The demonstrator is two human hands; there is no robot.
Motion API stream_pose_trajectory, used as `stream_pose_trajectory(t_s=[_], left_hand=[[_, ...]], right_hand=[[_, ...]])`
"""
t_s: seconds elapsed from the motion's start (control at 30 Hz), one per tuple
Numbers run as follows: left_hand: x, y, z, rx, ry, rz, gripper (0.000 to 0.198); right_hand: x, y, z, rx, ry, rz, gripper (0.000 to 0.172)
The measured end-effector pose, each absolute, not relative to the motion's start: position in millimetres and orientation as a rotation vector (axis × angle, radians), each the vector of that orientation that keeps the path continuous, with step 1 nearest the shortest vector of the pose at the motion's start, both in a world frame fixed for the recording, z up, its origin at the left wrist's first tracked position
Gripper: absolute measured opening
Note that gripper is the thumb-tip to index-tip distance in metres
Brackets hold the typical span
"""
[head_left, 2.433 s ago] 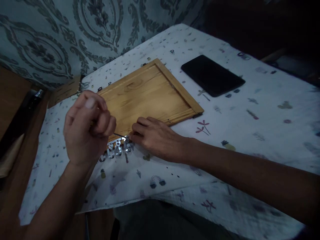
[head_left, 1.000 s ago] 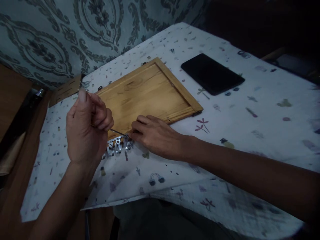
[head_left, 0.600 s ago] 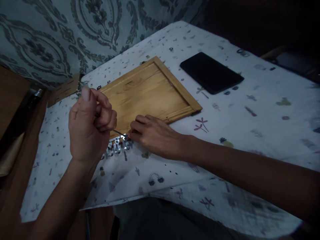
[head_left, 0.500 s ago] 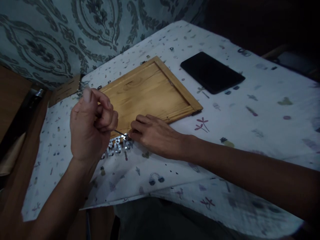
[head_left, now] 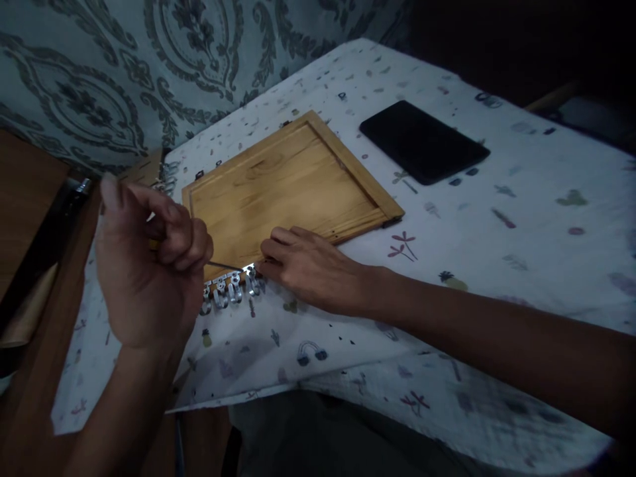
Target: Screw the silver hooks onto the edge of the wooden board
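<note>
My left hand (head_left: 154, 265) is closed around a screwdriver; its thin metal shaft (head_left: 223, 266) points right, and most of the handle is hidden in the fist. The tip meets a row of silver metal hooks (head_left: 233, 286) along the near edge of a framed wooden board (head_left: 278, 179). Against that same edge, my right hand (head_left: 308, 268) has curled fingers pressed together at the right end of the hooks. What lies under its fingertips is mostly covered. The board rests flat on the table.
A black tablet-like slab (head_left: 422, 142) lies right of the board. The table has a white printed cloth (head_left: 308, 331). Behind my left hand are more metal pieces (head_left: 169, 175) beside brown cardboard (head_left: 142, 169). A patterned wall (head_left: 199, 46) borders the far left side.
My left hand has moved left and slightly down, tilting the screwdriver flatter while its tip stays at the hooks. My right hand and the board hold almost the same place.
</note>
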State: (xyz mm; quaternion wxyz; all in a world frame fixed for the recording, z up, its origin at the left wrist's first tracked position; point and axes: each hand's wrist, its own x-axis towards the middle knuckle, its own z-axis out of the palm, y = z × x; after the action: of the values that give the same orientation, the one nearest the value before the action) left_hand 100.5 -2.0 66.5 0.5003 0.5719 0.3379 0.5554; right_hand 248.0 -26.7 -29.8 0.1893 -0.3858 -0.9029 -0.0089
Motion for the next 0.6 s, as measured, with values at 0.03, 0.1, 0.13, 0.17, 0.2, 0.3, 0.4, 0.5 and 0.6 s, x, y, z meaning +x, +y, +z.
stream_pose_trajectory(t_s=[0.03,0.1,0.13,0.17,0.2,0.3,0.4,0.5,0.6], left_hand=[[100,-3,65,1.377,0.841,1.345,0.051],[100,-3,61,1.354,0.880,1.359,0.049],[100,-3,59,1.341,0.894,1.368,0.049],[100,-4,58,1.331,0.901,1.380,0.049],[100,-4,57,1.321,0.906,1.390,0.049],[99,-7,56,1.302,0.905,1.398,0.051],[100,-9,57,1.285,0.904,1.390,0.052],[100,-9,55,1.278,0.890,1.391,0.051],[99,-8,53,1.287,0.877,1.404,0.047]], right_hand=[[248,-27,-30,-1.091,-2.536,-0.025,0.016],[248,-27,-30,-1.096,-2.539,-0.031,0.016],[248,-27,-30,-1.096,-2.541,-0.039,0.016],[248,-27,-31,-1.096,-2.539,-0.049,0.015],[248,-27,-31,-1.092,-2.536,-0.060,0.015],[249,-27,-31,-1.083,-2.533,-0.064,0.015],[249,-27,-29,-1.087,-2.551,-0.029,0.015],[249,-26,-29,-1.103,-2.565,-0.018,0.016],[249,-26,-29,-1.096,-2.555,-0.023,0.017]])
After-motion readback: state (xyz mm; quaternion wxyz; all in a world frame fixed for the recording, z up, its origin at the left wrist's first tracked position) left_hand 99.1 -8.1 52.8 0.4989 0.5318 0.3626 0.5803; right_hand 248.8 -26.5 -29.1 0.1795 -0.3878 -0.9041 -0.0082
